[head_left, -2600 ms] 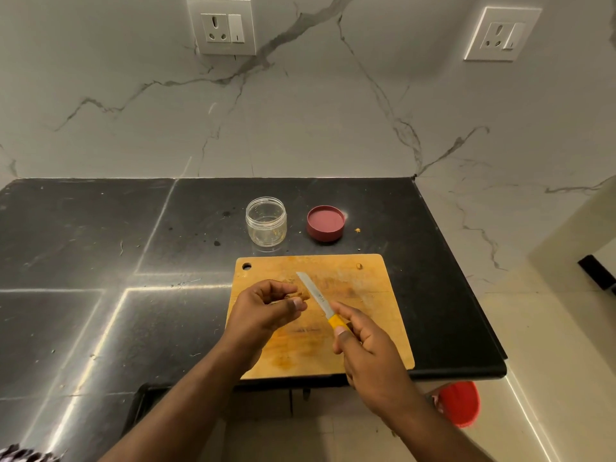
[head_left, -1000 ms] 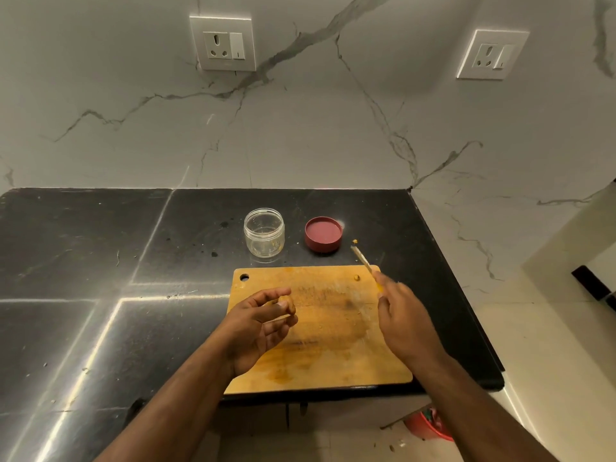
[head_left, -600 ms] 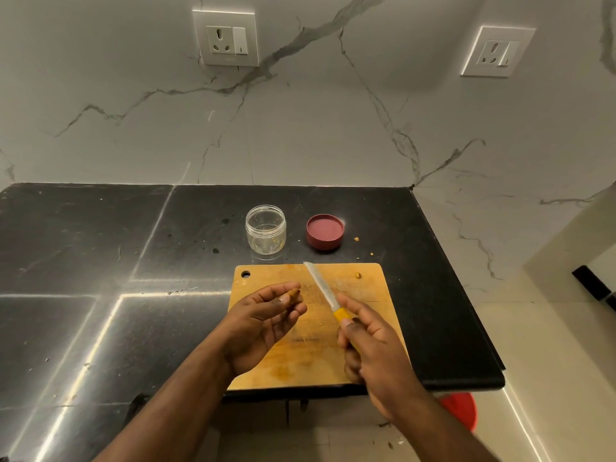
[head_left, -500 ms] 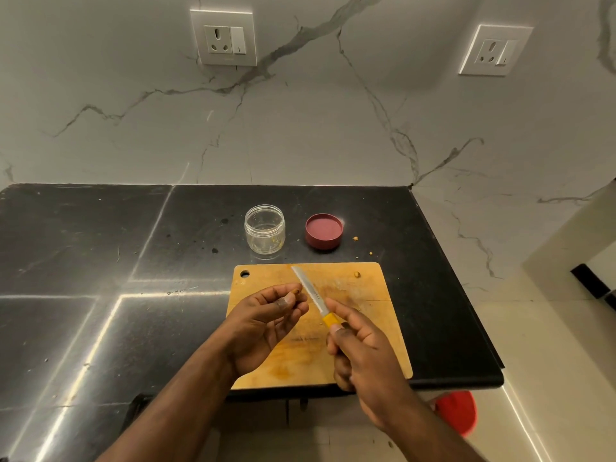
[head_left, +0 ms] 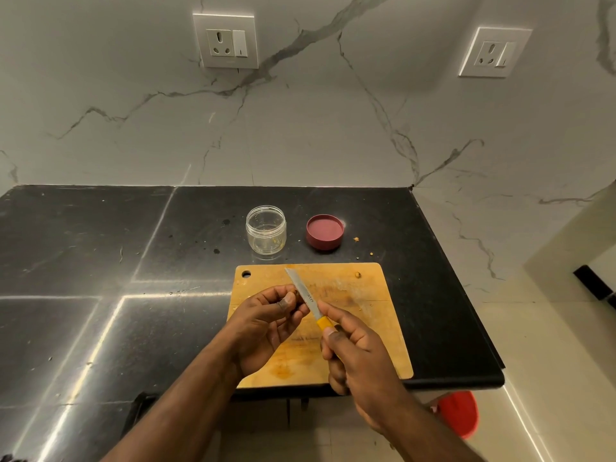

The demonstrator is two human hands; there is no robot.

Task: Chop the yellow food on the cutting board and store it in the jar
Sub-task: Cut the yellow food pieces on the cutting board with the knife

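Both my forearms bare to frame edge, no sleeves. My left hand (head_left: 266,325) & right hand (head_left: 356,355): no rings, watch or gloves; short nails. Bit of patterned cloth (head_left: 8,458) at bottom-left corner.

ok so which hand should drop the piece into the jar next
Left, probably. The left hand already pinches the small yellow piece and sits on the side of the open jar. The right hand is busy gripping the knife.
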